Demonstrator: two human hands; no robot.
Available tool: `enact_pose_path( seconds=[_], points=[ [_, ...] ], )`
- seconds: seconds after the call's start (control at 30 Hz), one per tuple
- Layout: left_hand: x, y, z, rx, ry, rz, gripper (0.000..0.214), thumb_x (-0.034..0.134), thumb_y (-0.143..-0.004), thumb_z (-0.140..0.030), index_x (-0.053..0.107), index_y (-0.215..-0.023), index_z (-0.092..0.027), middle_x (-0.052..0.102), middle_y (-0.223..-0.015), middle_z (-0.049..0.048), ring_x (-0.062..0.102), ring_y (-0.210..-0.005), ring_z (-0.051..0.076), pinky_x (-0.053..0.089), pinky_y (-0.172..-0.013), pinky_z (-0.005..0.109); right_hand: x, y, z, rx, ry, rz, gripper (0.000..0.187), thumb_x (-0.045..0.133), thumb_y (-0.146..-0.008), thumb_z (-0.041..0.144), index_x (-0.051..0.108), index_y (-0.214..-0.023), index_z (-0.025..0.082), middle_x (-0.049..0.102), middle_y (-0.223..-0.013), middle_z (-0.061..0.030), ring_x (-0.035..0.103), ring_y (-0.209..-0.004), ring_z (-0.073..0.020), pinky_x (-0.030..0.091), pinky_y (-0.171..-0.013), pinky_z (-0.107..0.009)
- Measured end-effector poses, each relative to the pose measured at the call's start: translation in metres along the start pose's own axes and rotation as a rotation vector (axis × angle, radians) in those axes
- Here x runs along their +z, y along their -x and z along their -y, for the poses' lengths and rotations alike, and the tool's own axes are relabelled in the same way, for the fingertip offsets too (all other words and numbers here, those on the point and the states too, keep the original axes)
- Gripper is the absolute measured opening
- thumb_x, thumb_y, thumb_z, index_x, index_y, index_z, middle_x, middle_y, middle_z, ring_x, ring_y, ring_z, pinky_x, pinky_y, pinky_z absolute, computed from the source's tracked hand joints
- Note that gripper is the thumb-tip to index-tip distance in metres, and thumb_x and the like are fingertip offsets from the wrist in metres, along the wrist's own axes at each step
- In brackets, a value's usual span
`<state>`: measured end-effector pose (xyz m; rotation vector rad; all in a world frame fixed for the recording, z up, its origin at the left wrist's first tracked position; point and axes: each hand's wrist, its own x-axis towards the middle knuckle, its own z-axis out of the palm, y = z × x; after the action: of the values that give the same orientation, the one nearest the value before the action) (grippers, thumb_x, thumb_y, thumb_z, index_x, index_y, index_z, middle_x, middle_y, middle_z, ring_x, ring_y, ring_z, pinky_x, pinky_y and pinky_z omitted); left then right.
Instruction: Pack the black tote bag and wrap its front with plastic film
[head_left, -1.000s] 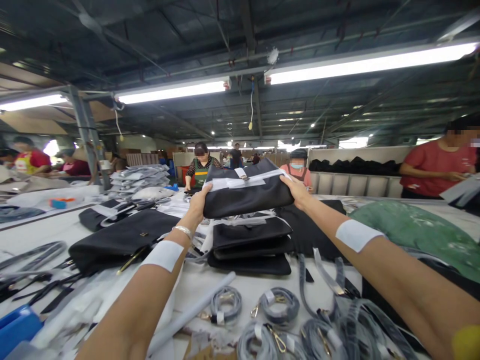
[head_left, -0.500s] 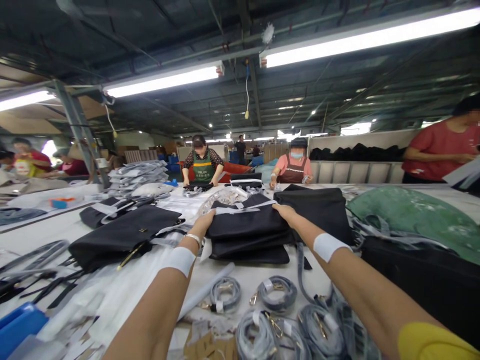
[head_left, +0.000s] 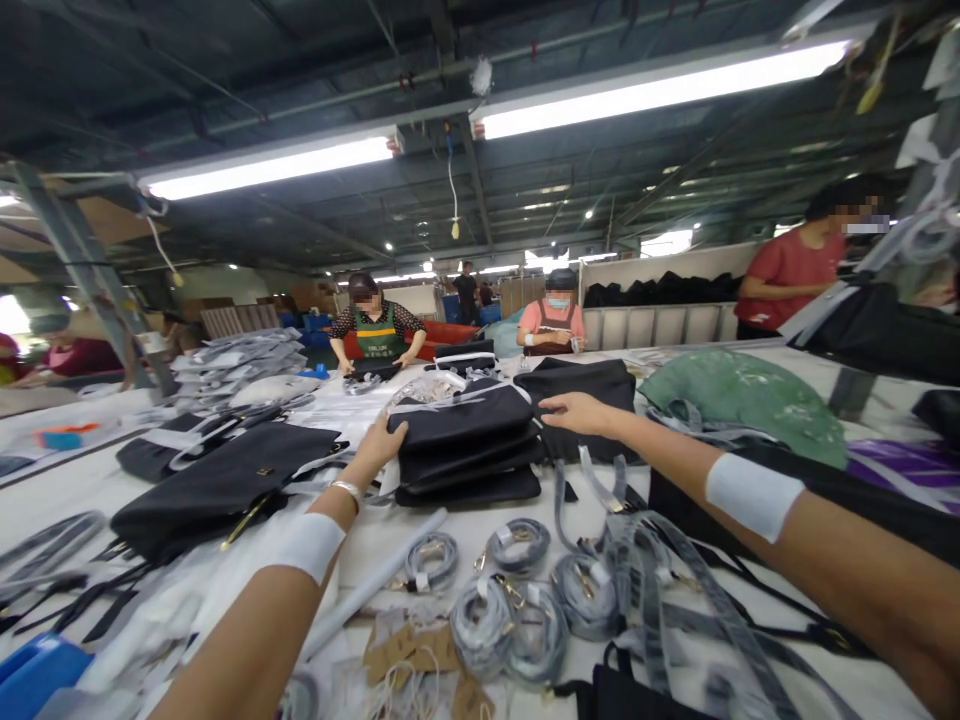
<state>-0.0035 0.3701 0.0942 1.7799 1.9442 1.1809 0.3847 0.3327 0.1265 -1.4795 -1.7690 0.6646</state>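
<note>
In the middle of the table lies a stack of folded black bags (head_left: 465,425), with pale wrapped strips along the top one's far edge. My left hand (head_left: 381,442) holds the left end of the top bag, thumb on its near face; the other fingers are partly hidden. My right hand (head_left: 581,412) is off the stack's right end, fingers stretched out, in front of another black bag (head_left: 592,385). Nearer me are several coiled, wrapped straps (head_left: 517,545) with gold clasps.
To the left lies a black bag with a gold zip (head_left: 225,485). A green sack (head_left: 742,400) and more straps (head_left: 660,570) are on the right. Brown tags (head_left: 412,650) lie close to me. Two co-workers (head_left: 377,335) face me across the table.
My right hand has let go of the top bag and moved right, fingers opened. My left hand stays at its left end. The view has turned right, showing more straps and a purple item.
</note>
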Motion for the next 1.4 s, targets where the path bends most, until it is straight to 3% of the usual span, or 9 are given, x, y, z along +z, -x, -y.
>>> enact_pose_path(
  seconds=[0.17,0.33,0.47,0.6,0.73,0.83,1.0,1.2,1.4],
  points=[
    [-0.023,0.061,-0.029,0.128,-0.128,0.132,0.071,0.059,-0.084,-0.041,0.040,-0.147,-0.012,0.034,-0.154,0.0198,0.028,-0.143,0.038,0.021,-0.118,0.049,-0.066,0.130,0.020,0.030,0.083,0.197,0.036,0.085,-0.056,0.029,0.080,-0.092,0.026,0.077,-0.091,0.0006,0.069,-0.095,-0.0295,0.046,-0.100,-0.036],
    [-0.031,0.205,-0.052,0.281,0.012,0.512,0.066,0.054,-0.086,-0.057,0.046,-0.145,-0.027,0.049,-0.147,0.0053,0.050,-0.130,0.034,0.037,-0.112,0.046,-0.114,0.298,0.000,0.094,0.361,0.247,0.045,0.069,-0.075,0.048,0.074,-0.114,0.028,0.069,-0.121,-0.0033,0.062,-0.113,-0.0343,0.043,-0.104,-0.044],
    [-0.035,0.345,-0.046,0.103,0.232,0.863,0.061,0.055,-0.087,-0.061,0.053,-0.140,-0.031,0.053,-0.144,0.0046,0.053,-0.128,0.033,0.043,-0.108,0.046,-0.107,0.442,-0.030,0.310,0.438,-0.020,0.058,0.063,-0.079,0.059,0.065,-0.129,0.030,0.062,-0.133,-0.0059,0.055,-0.123,-0.0390,0.037,-0.109,-0.055],
    [-0.035,0.422,-0.033,0.084,0.401,0.970,0.073,0.058,-0.088,-0.054,0.031,-0.152,-0.032,0.048,-0.148,0.0060,0.044,-0.137,0.028,0.038,-0.114,0.041,-0.069,0.541,-0.043,0.427,0.153,-0.034,0.067,0.062,-0.083,0.059,0.045,-0.145,0.039,0.048,-0.147,0.0007,0.046,-0.133,-0.0332,0.042,-0.109,-0.049],
    [-0.023,0.439,-0.033,0.134,0.302,0.837,0.068,0.062,-0.084,-0.053,0.045,-0.143,-0.024,0.055,-0.141,0.0102,0.050,-0.131,0.031,0.038,-0.113,0.043,-0.032,0.567,-0.051,0.433,-0.109,-0.198,0.067,0.059,-0.086,0.057,0.040,-0.145,0.032,0.047,-0.149,-0.0041,0.045,-0.135,-0.0293,0.041,-0.111,-0.044],
    [-0.012,0.447,-0.040,0.099,0.215,0.666,0.050,0.056,-0.084,-0.056,0.062,-0.119,-0.021,0.067,-0.122,0.0112,0.059,-0.118,0.033,0.044,-0.105,0.045,-0.015,0.563,-0.055,0.473,-0.073,-0.296,0.055,0.055,-0.087,0.058,0.051,-0.133,0.028,0.059,-0.135,-0.0073,0.051,-0.128,-0.0311,0.038,-0.111,-0.049],
    [-0.018,0.476,-0.038,0.066,0.195,0.437,0.041,0.052,-0.084,-0.058,0.062,-0.103,-0.023,0.070,-0.106,0.0089,0.063,-0.107,0.034,0.048,-0.098,0.046,0.003,0.575,-0.046,0.460,-0.020,-0.500,0.045,0.054,-0.087,0.058,0.057,-0.119,0.027,0.066,-0.122,-0.0077,0.057,-0.120,-0.0310,0.043,-0.107,-0.046],
    [-0.014,0.499,-0.020,-0.018,0.108,0.460,0.047,0.048,-0.085,-0.063,0.061,-0.103,-0.022,0.071,-0.108,0.0105,0.063,-0.109,0.034,0.047,-0.098,0.048,0.028,0.591,-0.054,0.564,0.052,-0.548,0.052,0.051,-0.085,0.064,0.056,-0.120,0.026,0.067,-0.119,-0.0065,0.060,-0.116,-0.0308,0.045,-0.104,-0.047],
    [-0.003,0.494,-0.028,0.040,-0.229,0.543,0.048,0.045,-0.094,-0.056,0.053,-0.127,-0.022,0.073,-0.100,0.0102,0.070,-0.092,0.033,0.054,-0.083,0.047,0.025,0.572,-0.068,0.633,0.141,-0.397,0.056,0.049,-0.086,0.067,0.056,-0.126,0.028,0.067,-0.122,-0.0050,0.061,-0.115,-0.0312,0.046,-0.101,-0.048]
  ],
)
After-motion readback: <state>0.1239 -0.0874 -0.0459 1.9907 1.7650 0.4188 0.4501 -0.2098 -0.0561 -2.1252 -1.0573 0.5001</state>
